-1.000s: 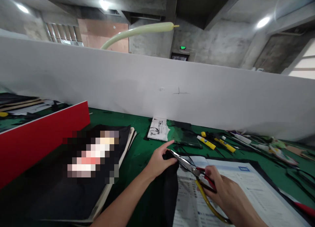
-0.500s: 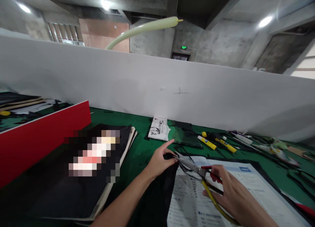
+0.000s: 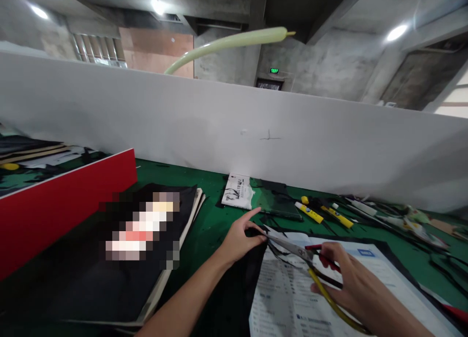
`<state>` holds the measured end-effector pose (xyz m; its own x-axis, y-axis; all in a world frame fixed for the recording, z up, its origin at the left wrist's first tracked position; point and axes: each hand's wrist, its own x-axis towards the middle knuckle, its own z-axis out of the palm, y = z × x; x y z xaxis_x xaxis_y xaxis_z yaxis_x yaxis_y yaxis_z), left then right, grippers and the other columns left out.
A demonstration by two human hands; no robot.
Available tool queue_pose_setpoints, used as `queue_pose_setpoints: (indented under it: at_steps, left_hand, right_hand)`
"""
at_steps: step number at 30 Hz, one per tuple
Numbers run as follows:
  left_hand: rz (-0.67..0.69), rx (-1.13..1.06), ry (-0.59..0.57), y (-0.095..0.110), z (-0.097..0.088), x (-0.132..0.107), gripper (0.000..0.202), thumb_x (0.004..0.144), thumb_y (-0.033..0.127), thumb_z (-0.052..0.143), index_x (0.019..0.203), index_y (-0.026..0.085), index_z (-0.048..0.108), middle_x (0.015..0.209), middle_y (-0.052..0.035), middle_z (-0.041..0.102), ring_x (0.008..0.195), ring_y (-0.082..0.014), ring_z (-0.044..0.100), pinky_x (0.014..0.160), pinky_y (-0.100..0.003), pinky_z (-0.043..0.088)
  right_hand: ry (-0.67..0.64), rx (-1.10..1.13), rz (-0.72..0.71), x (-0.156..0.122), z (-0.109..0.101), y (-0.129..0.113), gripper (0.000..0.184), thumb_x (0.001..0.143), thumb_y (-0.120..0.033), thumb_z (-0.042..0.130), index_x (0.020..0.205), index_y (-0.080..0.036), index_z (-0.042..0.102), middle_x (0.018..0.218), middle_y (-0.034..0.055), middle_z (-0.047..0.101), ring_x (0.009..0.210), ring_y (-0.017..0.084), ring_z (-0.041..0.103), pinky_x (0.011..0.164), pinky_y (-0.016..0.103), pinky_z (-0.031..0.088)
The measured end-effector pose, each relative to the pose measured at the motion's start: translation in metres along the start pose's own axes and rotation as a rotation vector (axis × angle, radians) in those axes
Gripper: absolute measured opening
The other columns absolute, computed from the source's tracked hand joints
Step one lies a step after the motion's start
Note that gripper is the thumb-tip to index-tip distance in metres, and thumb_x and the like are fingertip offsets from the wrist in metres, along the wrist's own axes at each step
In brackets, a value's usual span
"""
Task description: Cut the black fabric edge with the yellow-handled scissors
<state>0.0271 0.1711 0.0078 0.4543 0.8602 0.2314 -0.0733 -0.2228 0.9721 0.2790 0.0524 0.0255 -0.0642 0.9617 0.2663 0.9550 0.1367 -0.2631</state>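
My right hand (image 3: pixel 345 273) is closed around scissors (image 3: pixel 302 252) with one red and one yellow handle. Their blades are parted and point left, with the tips close to the fingers of my left hand (image 3: pixel 237 242). That hand pinches the top left corner of a black sheet (image 3: pixel 256 271), index finger stretched out; the exact grip is partly hidden. A printed white paper (image 3: pixel 278 295) lies on top of the black sheet, which borders it. Thin black strips (image 3: pixel 280 251) hang at the corner beside the blades.
A black-covered book (image 3: pixel 109 293), partly blurred, lies left beside a red board (image 3: pixel 73 183). Behind are a white and green booklet (image 3: pixel 237 193), yellow glue tubes (image 3: pixel 309 212) and scraps on the green table (image 3: pixel 197 229). A white partition (image 3: pixel 204 127) stands across the back.
My right hand has drawn the scissors slightly to the right, away from my left fingers. My left hand keeps its pinch. The pale balloon above the partition has shifted right.
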Motion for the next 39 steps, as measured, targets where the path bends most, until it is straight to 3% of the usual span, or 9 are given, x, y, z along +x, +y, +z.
queue_pose_setpoints:
  at_steps: [5, 9, 14, 23, 32, 39]
  left_hand:
    - [0.002, 0.029, 0.011, 0.000, -0.001, 0.000, 0.074, 0.066, 0.015, 0.071, 0.135, 0.019, 0.045, 0.082, 0.0000, 0.069, 0.083, -0.0177, 0.062, 0.088, -0.032, 0.042]
    - [0.009, 0.038, 0.007, -0.001, 0.000, 0.000, 0.075, 0.065, 0.011, 0.068, 0.135, 0.018, 0.044, 0.082, -0.0002, 0.070, 0.082, -0.0177, 0.062, 0.089, -0.032, 0.041]
    - [0.015, 0.019, -0.009, -0.001, 0.000, -0.001, 0.078, 0.062, 0.006, 0.064, 0.137, 0.016, 0.042, 0.084, -0.0016, 0.070, 0.084, -0.0182, 0.063, 0.084, -0.030, 0.044]
    - [0.011, 0.021, -0.004, -0.002, 0.001, 0.001, 0.078, 0.062, 0.006, 0.063, 0.137, 0.017, 0.042, 0.083, -0.0016, 0.068, 0.081, -0.0181, 0.062, 0.077, -0.028, 0.046]
    - [0.013, 0.026, -0.004, -0.004, 0.000, 0.000, 0.078, 0.063, 0.007, 0.065, 0.137, 0.018, 0.043, 0.082, -0.0003, 0.066, 0.078, -0.0163, 0.060, 0.077, -0.027, 0.045]
    - [0.010, 0.033, 0.001, -0.003, 0.000, 0.000, 0.077, 0.063, 0.009, 0.065, 0.136, 0.019, 0.043, 0.081, 0.0005, 0.065, 0.076, -0.0153, 0.059, 0.075, -0.026, 0.044]
  right_hand:
    - [-0.027, 0.029, 0.025, -0.004, -0.002, 0.009, 0.046, 0.065, -0.040, 0.071, 0.100, -0.022, 0.045, 0.087, 0.0065, 0.064, 0.077, 0.024, 0.063, 0.068, 0.034, 0.050]
    - [-0.099, 0.083, 0.064, -0.003, 0.001, -0.003, 0.042, 0.069, -0.036, 0.066, 0.102, -0.022, 0.044, 0.094, 0.0068, 0.064, 0.085, 0.024, 0.062, 0.076, 0.035, 0.049]
    - [-0.145, 0.075, 0.026, 0.007, 0.001, -0.017, 0.037, 0.072, -0.038, 0.064, 0.099, -0.022, 0.044, 0.091, 0.0053, 0.062, 0.081, 0.023, 0.061, 0.071, 0.033, 0.048]
    - [-0.063, 0.028, -0.115, 0.019, 0.007, -0.026, 0.024, 0.083, -0.030, 0.052, 0.104, -0.021, 0.044, 0.094, 0.0073, 0.061, 0.085, 0.023, 0.061, 0.073, 0.034, 0.049]
    - [-0.081, -0.110, -0.155, 0.025, 0.011, -0.019, 0.043, 0.073, -0.017, 0.065, 0.100, -0.023, 0.032, 0.084, 0.0038, 0.061, 0.072, 0.021, 0.062, 0.059, 0.030, 0.048]
    - [-0.098, -0.181, -0.150, 0.026, 0.011, -0.021, 0.042, 0.074, -0.019, 0.065, 0.095, -0.026, 0.029, 0.073, -0.0019, 0.061, 0.062, 0.020, 0.063, 0.051, 0.026, 0.044]
